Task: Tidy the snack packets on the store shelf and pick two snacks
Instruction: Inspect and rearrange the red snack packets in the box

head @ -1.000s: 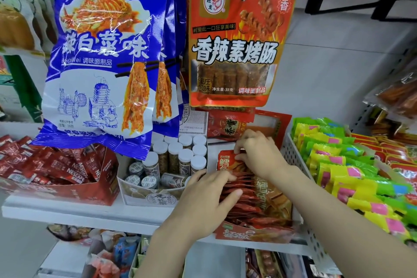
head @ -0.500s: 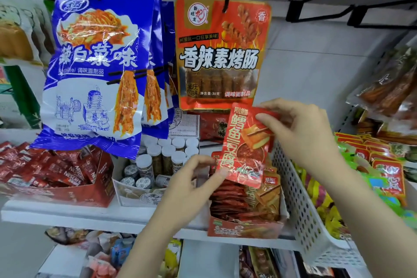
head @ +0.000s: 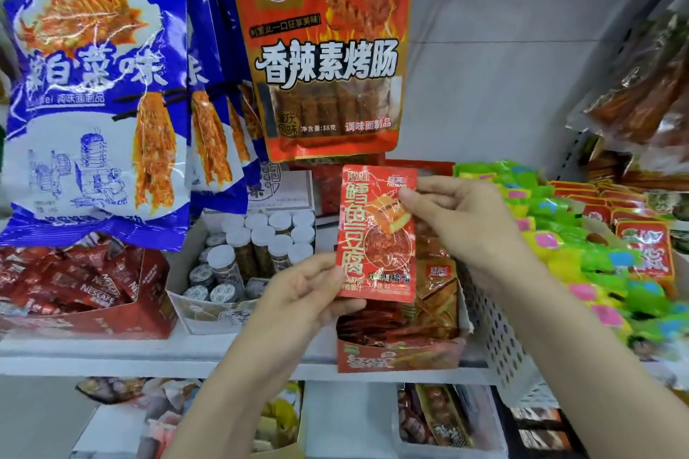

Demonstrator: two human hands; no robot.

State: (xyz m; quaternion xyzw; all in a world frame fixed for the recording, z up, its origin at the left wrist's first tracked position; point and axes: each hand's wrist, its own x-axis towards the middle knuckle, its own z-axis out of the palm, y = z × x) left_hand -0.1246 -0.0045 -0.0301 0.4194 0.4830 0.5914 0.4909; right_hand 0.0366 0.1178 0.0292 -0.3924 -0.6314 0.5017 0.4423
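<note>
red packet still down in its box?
No, the red packet is held up above the box, pinched by the left hand and right hand.

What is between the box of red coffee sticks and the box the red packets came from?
In the head view, a white box of little white-capped jars sits between the coffee stick box and the red packet box.

So the small red snack packet (head: 376,235) sits upright between both hands, left hand (head: 298,294) at its bottom left corner, right hand (head: 462,220) at its upper right edge. Right below it is the open red cardboard display box (head: 399,354) on the white shelf (head: 156,358). Left of that box is the carton of white-capped jars (head: 261,238), and further left the box of red coffee sachets (head: 74,283). The white perforated plastic basket (head: 499,339) is just right of the display box.
</note>
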